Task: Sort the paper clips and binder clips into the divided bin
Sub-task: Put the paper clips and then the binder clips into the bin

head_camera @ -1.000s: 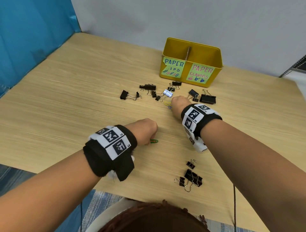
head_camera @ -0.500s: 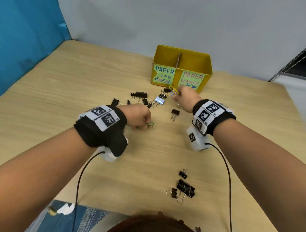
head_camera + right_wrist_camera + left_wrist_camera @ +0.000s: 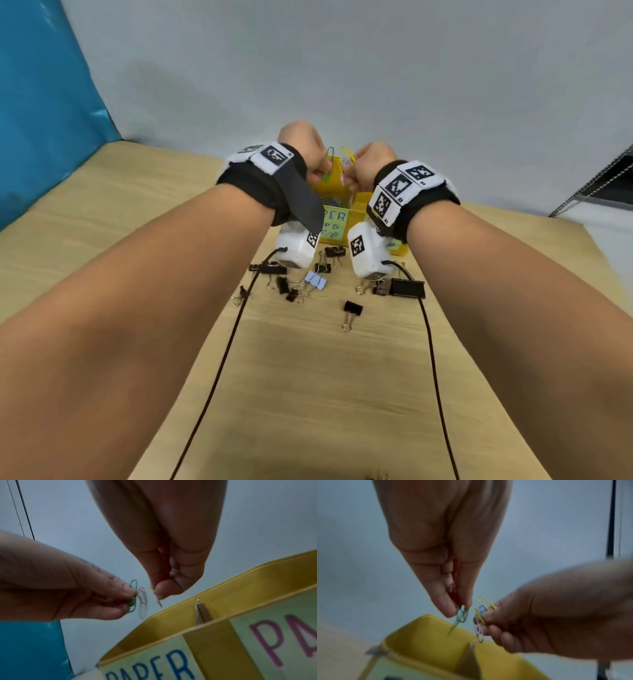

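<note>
Both hands hover side by side over the yellow divided bin [image 3: 359,209], above its left compartment. My left hand [image 3: 322,173] pinches green paper clips [image 3: 329,164] between thumb and fingertips; the left wrist view shows them hanging from the pinch [image 3: 461,616]. My right hand [image 3: 349,176] pinches a bunch of yellow, blue and pink paper clips [image 3: 481,611], with yellow loops sticking up [image 3: 348,157]. A divider [image 3: 201,614] splits the bin, and a label reading PAPER [image 3: 154,666] marks the left compartment. Black binder clips [image 3: 352,308] lie on the table in front of the bin.
A large black binder clip [image 3: 407,287] and a pale blue one [image 3: 315,280] lie among the scattered clips. Two black cables [image 3: 219,370] run from the wrist cameras across the wooden table [image 3: 308,394]. A grey wall is behind the bin and a blue sheet [image 3: 41,102] at left.
Both hands have risen from the table and moved forward to above the bin, carrying the paper clips they picked up. The head view has tilted up and closer.
</note>
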A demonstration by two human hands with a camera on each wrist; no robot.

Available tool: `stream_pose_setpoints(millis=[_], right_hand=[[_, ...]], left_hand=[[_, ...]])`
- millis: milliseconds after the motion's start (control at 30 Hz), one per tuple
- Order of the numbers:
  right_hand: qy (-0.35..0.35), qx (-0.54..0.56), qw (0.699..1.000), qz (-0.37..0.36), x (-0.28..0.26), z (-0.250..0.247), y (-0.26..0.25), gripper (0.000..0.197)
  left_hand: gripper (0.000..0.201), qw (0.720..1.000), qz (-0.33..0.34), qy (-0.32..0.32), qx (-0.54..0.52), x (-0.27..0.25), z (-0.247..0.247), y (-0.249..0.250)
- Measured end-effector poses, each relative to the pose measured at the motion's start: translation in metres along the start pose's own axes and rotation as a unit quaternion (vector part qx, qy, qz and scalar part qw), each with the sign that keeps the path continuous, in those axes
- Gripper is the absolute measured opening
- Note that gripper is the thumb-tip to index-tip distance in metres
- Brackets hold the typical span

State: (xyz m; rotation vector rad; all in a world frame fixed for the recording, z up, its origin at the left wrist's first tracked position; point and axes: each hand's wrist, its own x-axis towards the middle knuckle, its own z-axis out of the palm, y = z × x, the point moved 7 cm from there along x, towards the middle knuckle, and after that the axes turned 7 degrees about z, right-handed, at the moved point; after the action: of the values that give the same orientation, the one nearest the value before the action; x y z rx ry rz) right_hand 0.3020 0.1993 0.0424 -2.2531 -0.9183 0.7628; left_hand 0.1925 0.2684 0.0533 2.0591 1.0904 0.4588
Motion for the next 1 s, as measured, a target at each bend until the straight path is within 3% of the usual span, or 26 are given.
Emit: stream_pose_setpoints(millis=[67, 100, 167, 267, 367, 433, 533, 667, 733, 833, 933, 1000], right_hand=[[-0.035, -0.002, 0.999, 0.01, 0.003, 0.007, 0.002, 0.032], [-0.049, -0.009, 0.999, 0.007, 0.002, 0.009, 0.001, 0.038], [-0.042, -0.041, 0.998, -0.002, 0.001, 0.006, -0.001, 0.039], [0.027, -0.105, 0.993, -0.049, -0.019, -0.009, -0.008, 0.037], [0.054, -0.132, 0.986, -0.083, -0.058, -0.017, -0.002, 0.027], [0.008, -0.185, 0.978, -0.097, -0.094, -0.011, 0.014, 0.019], [-0.137, -0.302, 0.938, -0.096, -0.155, 0.016, 0.054, 0.005], [-0.302, -0.351, 0.886, -0.017, -0.228, 0.046, 0.121, 0.031], [-0.359, -0.371, 0.856, 0.011, -0.258, 0.053, 0.147, 0.046], [-0.403, -0.367, 0.838, 0.026, -0.289, 0.061, 0.172, 0.077], [-0.382, -0.375, 0.845, 0.011, -0.302, 0.063, 0.186, 0.101], [-0.353, -0.403, 0.844, -0.004, -0.305, 0.067, 0.192, 0.104]], left_hand=[[0.008, 0.998, 0.019, -0.01, 0.062, 0.002, 0.007, 0.004], [0.018, 0.995, 0.035, -0.012, 0.09, 0.001, 0.009, 0.007], [0.028, 0.991, 0.06, -0.005, 0.12, -0.004, 0.007, 0.014], [0.033, 0.986, 0.092, 0.017, 0.137, -0.02, 0.004, 0.02], [0.024, 0.979, 0.139, 0.016, 0.145, -0.059, 0.012, 0.025], [0.017, 0.97, 0.164, -0.053, 0.173, -0.098, 0.031, 0.026], [0.021, 0.935, 0.154, -0.23, 0.221, -0.161, 0.067, 0.012], [0.04, 0.865, 0.144, -0.408, 0.254, -0.249, 0.111, -0.005], [0.064, 0.844, 0.128, -0.474, 0.217, -0.288, 0.13, -0.008], [0.094, 0.826, 0.126, -0.504, 0.217, -0.326, 0.151, -0.009], [0.086, 0.833, 0.121, -0.468, 0.268, -0.339, 0.161, -0.013], [0.073, 0.834, 0.11, -0.455, 0.29, -0.344, 0.166, -0.02]])
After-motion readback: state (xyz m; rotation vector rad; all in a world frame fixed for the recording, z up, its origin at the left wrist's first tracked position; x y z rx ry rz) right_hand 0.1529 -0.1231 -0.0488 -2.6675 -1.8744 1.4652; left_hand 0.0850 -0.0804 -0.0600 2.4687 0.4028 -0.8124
